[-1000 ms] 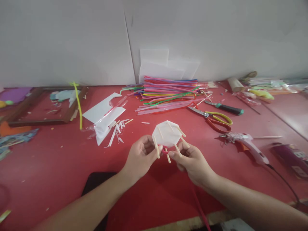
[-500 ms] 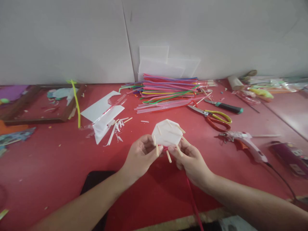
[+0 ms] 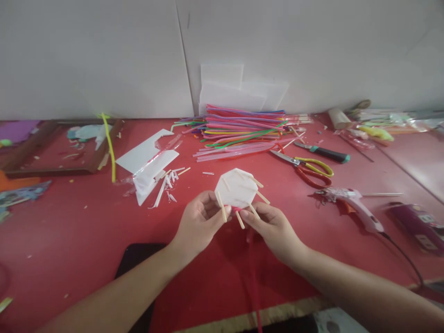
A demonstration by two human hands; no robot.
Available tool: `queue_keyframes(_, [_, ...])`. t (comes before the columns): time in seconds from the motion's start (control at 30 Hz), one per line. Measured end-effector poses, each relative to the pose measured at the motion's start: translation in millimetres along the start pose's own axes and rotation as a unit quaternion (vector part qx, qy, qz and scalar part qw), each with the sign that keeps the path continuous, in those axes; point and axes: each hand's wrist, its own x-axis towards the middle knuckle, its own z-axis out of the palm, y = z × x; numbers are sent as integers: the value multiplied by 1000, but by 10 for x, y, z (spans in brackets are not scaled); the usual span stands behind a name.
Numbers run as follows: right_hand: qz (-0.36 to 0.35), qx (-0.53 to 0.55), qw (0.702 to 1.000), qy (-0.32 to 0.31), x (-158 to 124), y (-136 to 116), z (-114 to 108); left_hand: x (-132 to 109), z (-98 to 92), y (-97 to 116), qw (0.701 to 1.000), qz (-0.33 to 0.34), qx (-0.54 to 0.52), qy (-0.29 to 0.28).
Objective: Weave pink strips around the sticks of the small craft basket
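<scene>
Both hands hold a small white hexagonal piece (image 3: 236, 190) with several thin wooden sticks glued on and poking out past its edges. My left hand (image 3: 198, 225) pinches its lower left edge, fingers curled. My right hand (image 3: 274, 227) pinches the lower right edge and also holds a red pipe cleaner (image 3: 255, 277) that starts at the piece's bottom edge and hangs down toward me. The piece hovers just above the red table (image 3: 76, 231).
A pile of coloured pipe cleaners (image 3: 243, 129) lies at the back. Scissors (image 3: 307, 167), a craft knife (image 3: 326, 152) and a glue gun (image 3: 354, 206) with its cord lie right. White paper scraps (image 3: 149, 169) and a wooden frame (image 3: 55, 148) lie left. A dark phone (image 3: 133, 268) lies under my left forearm.
The white piece and both hands shifted slightly left and up. The red pipe cleaner's hanging end swung left, now dropping nearly straight down.
</scene>
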Motion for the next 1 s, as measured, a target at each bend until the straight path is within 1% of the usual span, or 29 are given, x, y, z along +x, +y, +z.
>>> queue_keyframes(0.17, [62, 74, 995, -27, 54, -48, -77, -3, 3, 3, 1000, 6, 25, 14])
queue_keyframes(0.23, [88, 101, 991, -25, 65, -49, -81, -7, 21, 20, 999, 9, 44, 15])
queue_keyframes(0.33, [108, 120, 987, -13, 72, -42, -65, -11, 40, 53, 998, 10, 55, -2])
queue_keyframes(0.6, [126, 153, 980, 12, 76, -32, -24, -11, 45, 53, 998, 16, 57, -18])
queue_keyframes(0.73, [133, 166, 977, 23, 52, -36, -17, -16, 52, 20, 998, 15, 60, -11])
queue_keyframes(0.87, [124, 168, 978, 30, 33, -38, 11, -17, 57, -2, 998, 27, 51, -12])
queue_keyframes(1.0, [105, 161, 981, 34, 26, 10, 30, -26, 67, 14, 999, 26, 18, -32])
